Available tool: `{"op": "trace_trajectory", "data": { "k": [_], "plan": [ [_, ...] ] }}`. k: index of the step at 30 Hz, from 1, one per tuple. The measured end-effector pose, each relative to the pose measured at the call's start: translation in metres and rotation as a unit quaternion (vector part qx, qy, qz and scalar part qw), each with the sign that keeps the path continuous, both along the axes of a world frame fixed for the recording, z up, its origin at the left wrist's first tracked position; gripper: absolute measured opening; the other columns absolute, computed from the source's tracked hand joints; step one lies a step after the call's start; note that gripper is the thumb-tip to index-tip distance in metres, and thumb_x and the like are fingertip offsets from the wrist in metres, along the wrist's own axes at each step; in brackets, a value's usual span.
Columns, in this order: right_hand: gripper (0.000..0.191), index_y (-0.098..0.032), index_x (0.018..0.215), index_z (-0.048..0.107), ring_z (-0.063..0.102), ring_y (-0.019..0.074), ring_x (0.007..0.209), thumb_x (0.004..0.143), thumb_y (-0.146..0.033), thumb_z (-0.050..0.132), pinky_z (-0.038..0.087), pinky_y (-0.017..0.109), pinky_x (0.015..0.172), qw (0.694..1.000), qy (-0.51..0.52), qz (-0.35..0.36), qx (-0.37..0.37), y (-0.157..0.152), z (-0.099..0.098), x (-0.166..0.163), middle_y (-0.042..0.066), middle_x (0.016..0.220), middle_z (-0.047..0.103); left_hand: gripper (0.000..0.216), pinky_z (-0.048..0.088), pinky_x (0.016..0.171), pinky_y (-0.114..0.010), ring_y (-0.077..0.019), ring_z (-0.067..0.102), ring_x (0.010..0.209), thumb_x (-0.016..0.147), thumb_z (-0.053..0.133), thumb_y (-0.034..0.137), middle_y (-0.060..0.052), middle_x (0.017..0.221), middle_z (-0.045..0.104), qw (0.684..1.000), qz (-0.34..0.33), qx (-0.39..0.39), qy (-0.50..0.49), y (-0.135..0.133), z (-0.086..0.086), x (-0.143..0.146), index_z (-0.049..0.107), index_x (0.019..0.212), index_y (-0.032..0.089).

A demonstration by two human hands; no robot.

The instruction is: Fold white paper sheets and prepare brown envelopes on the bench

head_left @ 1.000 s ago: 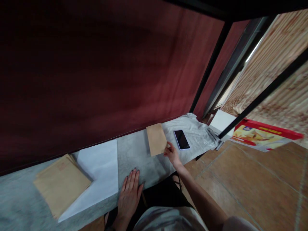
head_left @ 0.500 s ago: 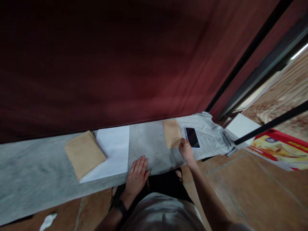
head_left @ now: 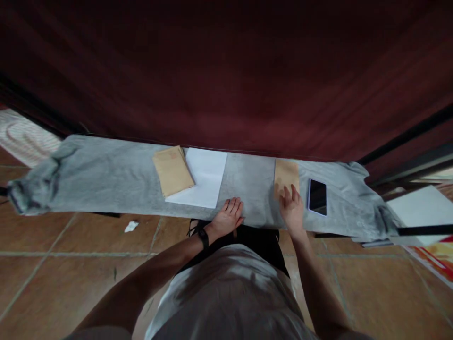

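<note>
Brown paper envelope (head_left: 286,174), centre right, pinned under flat right hand (head_left: 292,208); left hand (head_left: 228,218) flat on grey cloth (head_left: 106,174). Risk: cloth rucks, nudging black rectangular phone (head_left: 317,197).

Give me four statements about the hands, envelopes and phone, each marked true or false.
The right hand rests its fingers on the small brown envelope. True.
The phone lies left of that envelope. False: it lies to its right.
The left hand lies flat on the grey cloth. True.
The stack of brown envelopes lies under the white sheet. False: it lies partly on top of it.
</note>
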State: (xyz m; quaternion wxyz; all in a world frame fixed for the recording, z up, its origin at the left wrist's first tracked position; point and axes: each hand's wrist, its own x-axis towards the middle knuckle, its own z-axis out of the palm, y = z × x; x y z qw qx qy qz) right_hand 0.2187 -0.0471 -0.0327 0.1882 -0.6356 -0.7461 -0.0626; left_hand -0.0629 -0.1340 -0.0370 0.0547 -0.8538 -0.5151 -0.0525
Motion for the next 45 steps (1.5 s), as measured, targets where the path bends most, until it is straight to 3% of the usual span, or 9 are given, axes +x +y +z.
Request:
{"op": "trace_trajectory", "data": {
  "k": [3, 9, 15, 20, 23, 25, 32, 36, 45],
  "plan": [
    [0.051, -0.016, 0.151, 0.045, 0.040, 0.0349, 0.141, 0.105, -0.037, 0.034, 0.036, 0.055, 0.111, 0.999, -0.022, 0.047, -0.015, -0.008, -0.016, -0.012, 0.020, 0.158, 0.041, 0.058, 0.032, 0.120, -0.051, -0.0339, 0.042, 0.144, 0.102, 0.043, 0.041, -0.024, 0.154, 0.045, 1.000, 0.003, 0.003, 0.008, -0.001, -0.003, 0.000, 0.045, 0.147, 0.004],
    [0.057, -0.015, 0.156, 0.037, 0.037, 0.0354, 0.144, 0.106, -0.042, 0.030, 0.029, 0.057, 0.115, 0.998, -0.038, 0.046, -0.029, -0.017, -0.034, -0.014, 0.020, 0.160, 0.037, 0.060, 0.029, 0.121, -0.051, -0.0344, 0.038, 0.147, 0.103, 0.042, 0.042, -0.024, 0.157, 0.040, 1.000, -0.004, 0.006, 0.005, -0.004, -0.008, -0.001, 0.042, 0.149, 0.004],
    [0.057, -0.017, 0.157, 0.036, 0.038, 0.0361, 0.144, 0.106, -0.043, 0.030, 0.025, 0.063, 0.115, 0.998, -0.043, 0.035, -0.028, -0.015, -0.038, -0.011, 0.020, 0.159, 0.038, 0.059, 0.020, 0.126, -0.050, -0.0298, 0.033, 0.150, 0.103, 0.041, 0.047, -0.017, 0.160, 0.039, 1.000, -0.006, -0.012, -0.023, -0.003, 0.008, -0.010, 0.043, 0.150, 0.012],
    [0.057, -0.017, 0.157, 0.036, 0.038, 0.0350, 0.145, 0.106, -0.042, 0.030, 0.024, 0.061, 0.117, 0.998, -0.045, 0.032, -0.028, -0.016, -0.039, -0.014, 0.019, 0.160, 0.038, 0.063, 0.017, 0.125, -0.054, -0.0305, 0.020, 0.155, 0.103, 0.037, 0.046, -0.017, 0.165, 0.027, 0.982, 0.182, 0.001, -0.050, 0.011, 0.014, -0.036, 0.031, 0.157, 0.013],
    [0.057, -0.018, 0.157, 0.036, 0.038, 0.0337, 0.145, 0.107, -0.043, 0.029, 0.024, 0.060, 0.118, 0.998, -0.046, 0.023, -0.025, -0.017, -0.038, -0.016, 0.018, 0.160, 0.038, 0.070, 0.020, 0.122, -0.058, -0.0367, 0.023, 0.153, 0.101, 0.041, 0.050, -0.024, 0.163, 0.029, 0.954, 0.296, -0.019, -0.039, 0.020, 0.010, -0.049, 0.032, 0.155, 0.006],
    [0.056, -0.018, 0.157, 0.037, 0.038, 0.0334, 0.146, 0.107, -0.043, 0.029, 0.023, 0.060, 0.119, 0.998, -0.048, 0.021, -0.026, -0.018, -0.038, -0.017, 0.017, 0.160, 0.039, 0.073, 0.023, 0.121, -0.060, -0.0396, 0.029, 0.150, 0.100, 0.042, 0.053, -0.028, 0.159, 0.033, 0.945, 0.324, -0.039, -0.022, 0.023, 0.008, -0.052, 0.035, 0.153, 0.002],
    [0.054, -0.019, 0.155, 0.040, 0.038, 0.0320, 0.146, 0.107, -0.041, 0.031, 0.022, 0.058, 0.120, 0.998, -0.051, 0.012, -0.019, -0.017, -0.038, -0.019, 0.016, 0.160, 0.040, 0.049, 0.040, 0.109, -0.052, -0.0370, 0.047, 0.139, 0.101, 0.042, 0.027, -0.027, 0.150, 0.047, 0.943, 0.321, -0.085, 0.034, 0.026, 0.024, -0.039, 0.048, 0.144, 0.004],
    [0.054, -0.020, 0.155, 0.040, 0.038, 0.0315, 0.146, 0.106, -0.041, 0.033, 0.021, 0.058, 0.120, 0.999, -0.044, 0.010, -0.021, -0.017, -0.039, -0.019, 0.015, 0.159, 0.041, 0.037, 0.054, 0.091, -0.038, -0.0298, 0.062, 0.119, 0.097, 0.042, 0.013, -0.024, 0.132, 0.061, 0.943, 0.308, -0.120, 0.027, 0.029, 0.039, -0.041, 0.063, 0.126, 0.007],
    [0.053, -0.018, 0.153, 0.043, 0.037, 0.0332, 0.146, 0.105, -0.041, 0.033, 0.024, 0.061, 0.118, 1.000, -0.008, 0.015, -0.019, -0.017, -0.037, -0.020, 0.017, 0.158, 0.041, 0.032, 0.056, 0.077, -0.034, -0.0256, 0.067, 0.099, 0.093, 0.042, 0.006, -0.015, 0.107, 0.069, 0.955, 0.279, -0.094, 0.025, 0.020, 0.058, -0.038, 0.066, 0.114, 0.012]
  ]
}}
